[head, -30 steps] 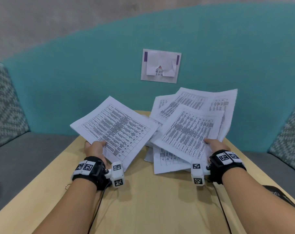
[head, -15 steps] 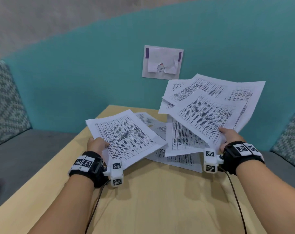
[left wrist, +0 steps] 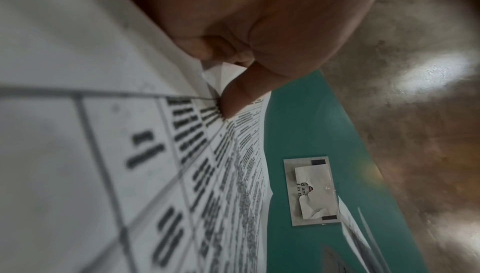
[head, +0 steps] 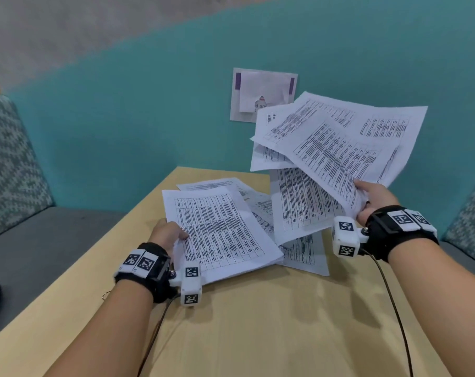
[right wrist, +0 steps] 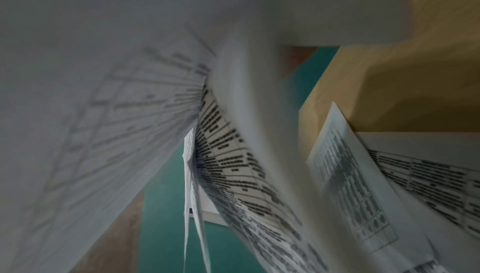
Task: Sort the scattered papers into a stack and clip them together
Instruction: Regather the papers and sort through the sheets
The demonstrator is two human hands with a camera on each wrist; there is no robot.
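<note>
My left hand (head: 169, 233) pinches a small set of printed table sheets (head: 217, 229) by their left edge, low over the wooden table (head: 258, 322); the thumb (left wrist: 233, 96) presses on the top page (left wrist: 103, 154). My right hand (head: 372, 197) grips a fanned bundle of several printed sheets (head: 334, 148) raised above the table's right side, one page drooping down (head: 299, 202). From the right wrist the bundle (right wrist: 103, 92) fills the view and hides the fingers. More loose sheets (head: 304, 254) lie on the table beneath. No clip is visible.
A teal padded backrest (head: 149, 118) rises behind the table, with a taped paper notice (head: 261, 96) on it. Grey bench seats (head: 40, 240) with patterned cushions (head: 10, 164) flank the table. Cables (head: 394, 308) trail from both wristbands over the near tabletop.
My right hand has lifted its fanned bundle up and to the right. My left hand has lowered its sheets toward the table, uncovering loose pages underneath.
</note>
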